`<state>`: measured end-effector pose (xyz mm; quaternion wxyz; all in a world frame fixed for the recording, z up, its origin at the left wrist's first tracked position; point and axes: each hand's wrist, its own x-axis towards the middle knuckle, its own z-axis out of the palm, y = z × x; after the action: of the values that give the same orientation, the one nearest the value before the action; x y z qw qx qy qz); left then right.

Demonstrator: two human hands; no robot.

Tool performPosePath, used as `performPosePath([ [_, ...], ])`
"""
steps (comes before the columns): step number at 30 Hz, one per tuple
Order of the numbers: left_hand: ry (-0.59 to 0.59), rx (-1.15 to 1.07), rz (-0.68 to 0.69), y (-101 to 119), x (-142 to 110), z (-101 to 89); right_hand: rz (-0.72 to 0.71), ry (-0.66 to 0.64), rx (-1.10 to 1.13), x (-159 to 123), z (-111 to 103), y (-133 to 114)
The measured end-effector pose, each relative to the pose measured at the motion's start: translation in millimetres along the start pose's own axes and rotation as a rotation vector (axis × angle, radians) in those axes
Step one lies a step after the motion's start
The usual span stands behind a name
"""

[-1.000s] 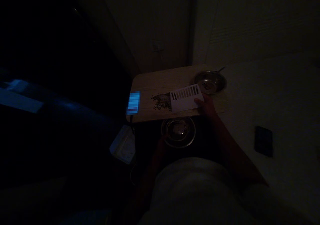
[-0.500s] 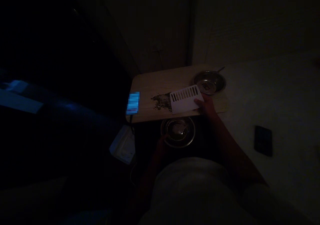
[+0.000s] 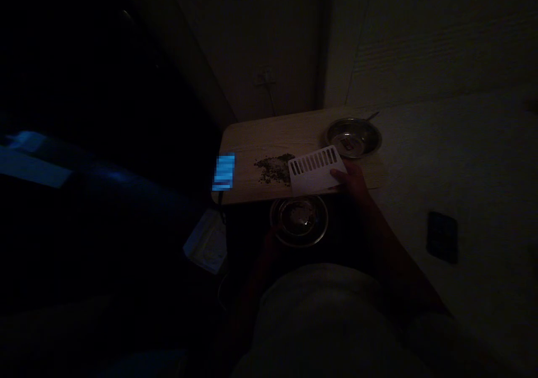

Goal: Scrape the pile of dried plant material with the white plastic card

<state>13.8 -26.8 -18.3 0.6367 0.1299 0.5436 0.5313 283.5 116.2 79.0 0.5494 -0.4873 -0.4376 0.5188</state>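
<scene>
The scene is very dark. My right hand (image 3: 353, 180) grips a white slotted card (image 3: 316, 170) by its right edge, flat on a small wooden table (image 3: 260, 134). Just left of the card lies a pile of dark and pale crumbs (image 3: 272, 169). My left hand (image 3: 269, 239) holds the left rim of a metal bowl (image 3: 299, 220) below the table's front edge; its fingers are barely visible. Something pale lies in that bowl.
A second metal bowl (image 3: 354, 137) with a spoon stands at the table's back right. A lit phone (image 3: 223, 171) lies on the table's left edge. A white box (image 3: 205, 242) sits lower left. A dark phone (image 3: 441, 236) lies on the pale surface at right.
The card and my right hand have shifted slightly right and toward me, away from the crumb pile. The bowl in my left hand has stayed put.
</scene>
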Motion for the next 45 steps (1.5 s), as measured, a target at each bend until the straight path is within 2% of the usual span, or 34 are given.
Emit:
performPosePath([
  [6, 0.026, -0.036, -0.039, -3, 5, 2.2, -0.105, 0.118, 0.011, 3, -1, 7],
  [12, 0.051, -0.057, -0.051, -1, 2, 5.5, -0.107, 0.08, -0.028, 2, 1, 5],
  [16, 0.045, -0.084, -0.08, 1, 1, 6.5, -0.029, 0.049, -0.004, 1, 2, 0],
  [20, 0.009, -0.081, -0.02, 2, -2, 4.1, 0.035, 0.021, 0.017, 1, 2, -3],
  [24, 0.055, -0.03, 0.031, 1, -3, 0.2, 0.063, -0.002, 0.047, 1, 3, -3],
  [30, 0.101, -0.003, 0.062, 1, -4, -0.9, -0.045, -0.008, -0.049, -2, 6, -4],
  [33, 0.118, -0.011, 0.059, 1, -2, 2.6, -0.033, -0.013, -0.085, -3, 8, -4],
  [39, 0.027, -0.074, -0.079, 2, 3, 10.0, -0.099, 0.024, -0.091, -2, 11, -6],
  [45, -0.009, -0.111, -0.088, 5, 3, 12.4, -0.145, 0.055, -0.128, -1, 10, -5],
])
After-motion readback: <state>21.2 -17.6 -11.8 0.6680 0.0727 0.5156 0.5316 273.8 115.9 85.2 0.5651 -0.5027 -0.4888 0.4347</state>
